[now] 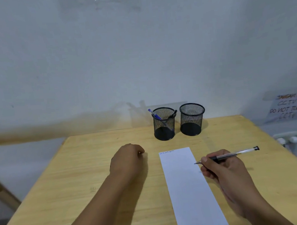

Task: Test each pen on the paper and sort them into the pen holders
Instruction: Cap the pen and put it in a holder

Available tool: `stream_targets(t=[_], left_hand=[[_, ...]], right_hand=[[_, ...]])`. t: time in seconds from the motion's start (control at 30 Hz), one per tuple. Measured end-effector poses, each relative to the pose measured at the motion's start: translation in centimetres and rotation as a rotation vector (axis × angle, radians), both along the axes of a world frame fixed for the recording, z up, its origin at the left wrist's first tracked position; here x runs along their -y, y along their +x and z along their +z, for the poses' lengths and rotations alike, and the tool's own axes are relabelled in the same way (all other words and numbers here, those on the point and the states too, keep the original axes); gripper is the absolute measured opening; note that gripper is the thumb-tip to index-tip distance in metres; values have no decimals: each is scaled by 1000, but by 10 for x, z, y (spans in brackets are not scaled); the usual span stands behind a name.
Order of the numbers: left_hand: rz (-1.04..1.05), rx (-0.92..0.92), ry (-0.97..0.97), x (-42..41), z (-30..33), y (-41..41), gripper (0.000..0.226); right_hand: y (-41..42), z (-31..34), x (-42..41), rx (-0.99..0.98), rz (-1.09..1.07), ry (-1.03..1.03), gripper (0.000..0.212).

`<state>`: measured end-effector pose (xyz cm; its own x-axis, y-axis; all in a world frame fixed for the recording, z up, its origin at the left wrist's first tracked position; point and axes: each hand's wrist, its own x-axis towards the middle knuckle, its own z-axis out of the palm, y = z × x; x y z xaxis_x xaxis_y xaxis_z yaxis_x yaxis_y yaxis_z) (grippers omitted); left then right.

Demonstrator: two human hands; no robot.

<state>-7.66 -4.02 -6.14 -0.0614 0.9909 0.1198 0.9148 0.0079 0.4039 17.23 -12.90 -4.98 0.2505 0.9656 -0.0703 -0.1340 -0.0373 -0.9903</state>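
A long white strip of paper (187, 184) lies on the wooden table (88, 172), with small scribbles at its far end. My right hand (224, 170) grips a clear black-tipped pen (235, 153), its point resting at the paper's right edge. My left hand (128, 159) rests on the table left of the paper, fingers curled, holding nothing that I can see. Two black mesh pen holders stand at the back. The left holder (164, 124) contains a blue pen (154, 114) and a black pen (173, 114). The right holder (192, 120) looks empty.
A white wall rises right behind the table. At the right edge are a handwritten paper sign (291, 106) and white cables and plugs (292, 140). A wooden leg or frame (1, 193) stands off the table's left side.
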Motion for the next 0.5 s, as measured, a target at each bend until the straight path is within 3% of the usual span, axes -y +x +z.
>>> stream_targets(t=[0.13, 0.33, 0.5], left_hand=[[28, 463, 57, 21, 14, 7, 6], [88, 1273, -57, 65, 38, 25, 15], [117, 1629, -109, 84, 47, 33, 17]], right_hand=[[-4, 10, 10, 36, 58, 69, 15], [-21, 24, 16, -61, 106, 145, 14], [-34, 34, 21, -81, 92, 213, 13]])
